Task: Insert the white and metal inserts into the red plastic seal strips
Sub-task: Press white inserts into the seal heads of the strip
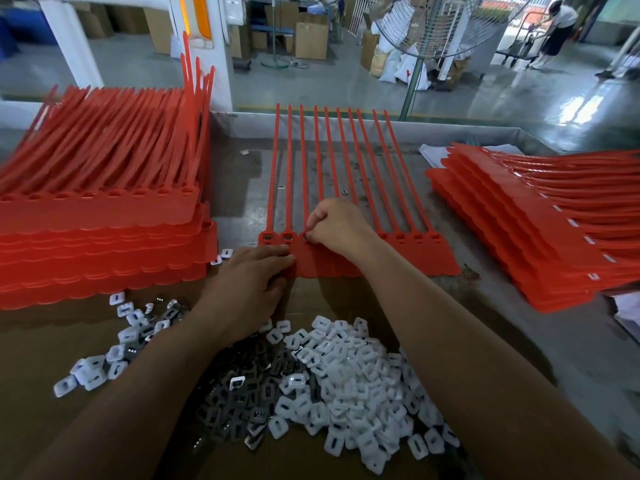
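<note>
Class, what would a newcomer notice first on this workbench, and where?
Bright red dominates: a left stack, a right stack and, between them, one comb-like sheet of seal strips. In front, a heap of white inserts lies beside darker metal inserts. The left hand presses the sheet while the right hand curls its fingers at a strip head.

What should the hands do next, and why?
Probably push the insert fully into the third socket. The right hand pinches something small, likely an insert, right at that socket of the red strip, while the left hand presses the strip flat beside it.
</note>
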Available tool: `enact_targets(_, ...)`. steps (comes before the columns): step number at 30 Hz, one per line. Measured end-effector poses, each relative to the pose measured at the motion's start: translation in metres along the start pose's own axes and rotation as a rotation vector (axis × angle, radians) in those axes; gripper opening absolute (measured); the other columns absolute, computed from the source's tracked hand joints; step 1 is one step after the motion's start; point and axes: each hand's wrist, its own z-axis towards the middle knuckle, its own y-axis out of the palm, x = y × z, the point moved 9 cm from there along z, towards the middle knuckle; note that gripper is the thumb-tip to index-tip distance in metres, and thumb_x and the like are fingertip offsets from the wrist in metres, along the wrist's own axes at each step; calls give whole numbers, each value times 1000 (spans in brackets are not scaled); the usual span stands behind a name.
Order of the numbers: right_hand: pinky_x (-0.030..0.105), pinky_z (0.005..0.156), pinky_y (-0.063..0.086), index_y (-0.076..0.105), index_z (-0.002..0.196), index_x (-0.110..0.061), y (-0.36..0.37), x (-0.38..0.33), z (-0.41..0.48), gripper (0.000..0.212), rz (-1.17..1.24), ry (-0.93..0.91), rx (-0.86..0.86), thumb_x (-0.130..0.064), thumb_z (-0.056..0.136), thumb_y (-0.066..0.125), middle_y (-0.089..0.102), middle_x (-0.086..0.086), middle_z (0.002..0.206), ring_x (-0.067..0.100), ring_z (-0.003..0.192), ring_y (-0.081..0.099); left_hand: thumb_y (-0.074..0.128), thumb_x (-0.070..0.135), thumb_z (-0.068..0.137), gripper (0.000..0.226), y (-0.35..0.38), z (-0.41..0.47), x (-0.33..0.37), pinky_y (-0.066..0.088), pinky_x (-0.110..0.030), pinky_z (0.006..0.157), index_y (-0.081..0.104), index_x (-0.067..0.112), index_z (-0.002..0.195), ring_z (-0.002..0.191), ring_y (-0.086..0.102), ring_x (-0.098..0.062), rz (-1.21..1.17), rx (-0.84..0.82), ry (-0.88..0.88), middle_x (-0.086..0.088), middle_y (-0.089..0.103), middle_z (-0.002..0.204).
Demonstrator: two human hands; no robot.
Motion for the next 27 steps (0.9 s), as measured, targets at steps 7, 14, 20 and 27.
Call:
enact_targets(7, 23, 68, 41, 52, 74, -26, 1, -2, -7, 17, 46, -45, -33, -20, 85, 64, 51, -10, 78, 3, 71, 46, 47, 15, 90, 40, 0, 0, 0, 22, -29, 108, 49, 22, 129, 130, 30, -13, -3, 11, 7, 8, 39, 141)
enact_targets(14, 21, 73, 41, 60, 86, -18, -4, -7, -18, 7, 62, -99, -33, -17, 90, 54, 57, -5, 91, 9, 87, 51, 47, 15, 90, 39, -2, 0, 1, 20, -27, 107, 50, 21, 129, 129, 31, -13, -2, 17, 9, 8, 40, 141)
enact_targets(20, 6, 64, 28, 62, 91, -19, -14, -22, -53, 6, 73, -221, -67, -20, 90, 56, 58, -7, 97, 2, 87, 48, 47, 17, 90, 39, -3, -1, 1, 20, -29, 109, 49, 21, 129, 129, 30, -12, -8, 18, 9, 8, 39, 141)
enact_targets(27, 7, 70, 43, 67, 93, -17, -6, -48, -113, 9, 171, -350, -201, -17, 84, 65, 63, -10, 88, 0, 78, 58, 51, 17, 87, 33, -4, -1, 7, 28, -41, 107, 59, 24, 119, 127, 37, -15, -82, 0, 33, 4, 46, 136)
